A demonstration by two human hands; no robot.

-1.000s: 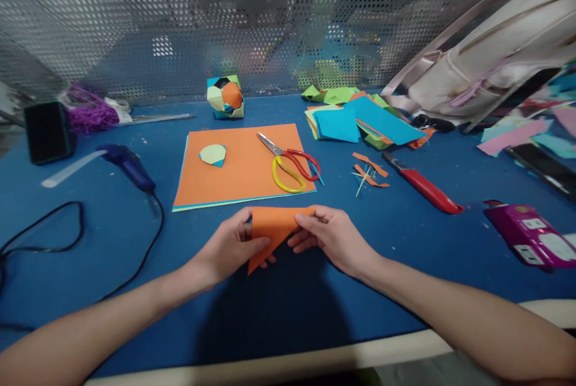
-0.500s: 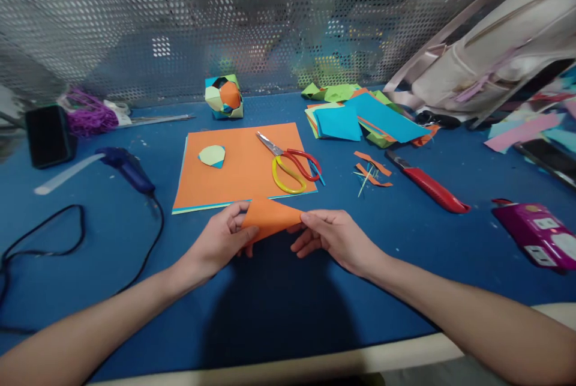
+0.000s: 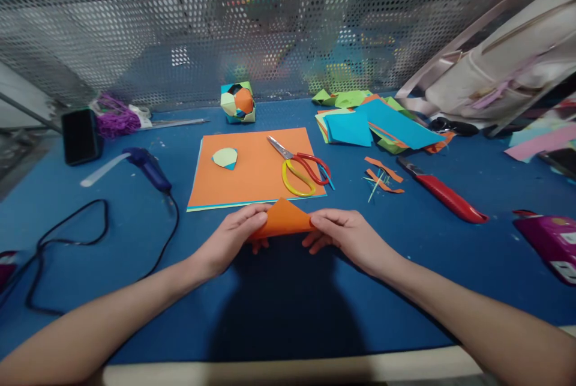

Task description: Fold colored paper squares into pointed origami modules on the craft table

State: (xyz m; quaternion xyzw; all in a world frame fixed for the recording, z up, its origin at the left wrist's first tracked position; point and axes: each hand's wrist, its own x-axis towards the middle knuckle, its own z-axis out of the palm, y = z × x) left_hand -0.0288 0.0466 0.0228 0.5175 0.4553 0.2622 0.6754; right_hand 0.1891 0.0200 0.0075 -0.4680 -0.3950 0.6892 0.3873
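A folded orange paper (image 3: pixel 287 219) is held a little above the blue table, its peak pointing away from me. My left hand (image 3: pixel 240 230) pinches its left end with the thumb on top. At the right corner, my right hand (image 3: pixel 339 231) grips it between thumb and fingers. Just beyond lies a stack of coloured sheets (image 3: pixel 252 185), orange uppermost. On that stack rest scissors (image 3: pixel 299 167) with one red and one yellow handle, and a small pale-green and blue paper piece (image 3: pixel 225 158). A multicoloured paper ball (image 3: pixel 238 102) stands behind it.
At left are a blue glue gun (image 3: pixel 150 168) with its black cord, a phone (image 3: pixel 81 136) and purple string (image 3: pixel 117 117). To the right lie paper scraps (image 3: pixel 383 177), a red-handled cutter (image 3: pixel 450 197), folded papers (image 3: pixel 348 128) and a purple packet (image 3: pixel 546 242). A perforated metal panel (image 3: pixel 202 32) rises behind.
The orange paper has turned so its lower edge is nearly level and its peak points away. My left fingers have shifted on it. The whole view has swung slightly left.
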